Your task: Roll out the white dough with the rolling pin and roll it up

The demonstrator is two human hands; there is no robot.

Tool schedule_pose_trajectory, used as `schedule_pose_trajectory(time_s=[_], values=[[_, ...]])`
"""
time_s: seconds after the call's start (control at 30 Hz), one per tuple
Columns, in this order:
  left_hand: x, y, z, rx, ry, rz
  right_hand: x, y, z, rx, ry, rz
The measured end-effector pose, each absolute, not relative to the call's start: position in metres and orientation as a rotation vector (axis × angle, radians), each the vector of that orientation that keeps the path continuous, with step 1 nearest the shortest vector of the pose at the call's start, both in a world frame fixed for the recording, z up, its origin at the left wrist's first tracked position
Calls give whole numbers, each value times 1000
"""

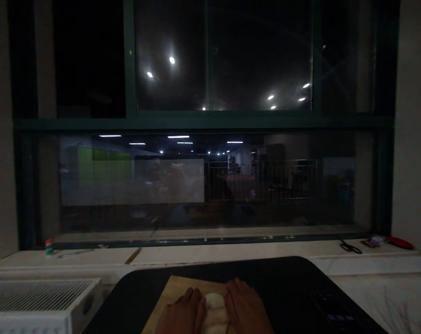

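At the 6 o'clock edge of the view, both hands rest on a pale lump of dough (215,308) that lies on a wooden board (171,292), the board itself on a dark round bench (283,278). The left hand (184,313) lies against the dough's 9 o'clock side, the right hand (247,308) against its 3 o'clock side; both are laid flat with fingers pointing toward 12 o'clock, cupping the dough between them, neither grip clenched. The dough looks soft and yielding, likely light and somewhat tacky; judged from its rounded shape, it would deform under any firm pinch and is best taken with open palms from both flanks or from beneath. The light is dim, and the lower part of the dough is cut off by the frame edge. At 4 o'clock on the bench lies a dark flat device (332,311), well apart from the hands. Beyond the bench at 12 o'clock runs a white sill (231,253) under a large window (210,139); on the sill, scissors (350,247) and a red item (400,242) at 2 o'clock, a small bottle (49,247) at 10 o'clock. A white radiator (39,297) stands at 8 o'clock.
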State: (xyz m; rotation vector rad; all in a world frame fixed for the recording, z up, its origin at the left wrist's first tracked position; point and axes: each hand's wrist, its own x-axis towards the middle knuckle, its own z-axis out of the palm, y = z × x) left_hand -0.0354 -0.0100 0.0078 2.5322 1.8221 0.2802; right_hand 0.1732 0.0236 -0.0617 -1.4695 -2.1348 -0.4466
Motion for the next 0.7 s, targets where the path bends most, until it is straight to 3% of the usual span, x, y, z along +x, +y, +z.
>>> schedule_pose_trajectory(time_s=[0.7], values=[[-38,75,1,2405,1954,526,156,85,-17,-1715,-2071,-292]])
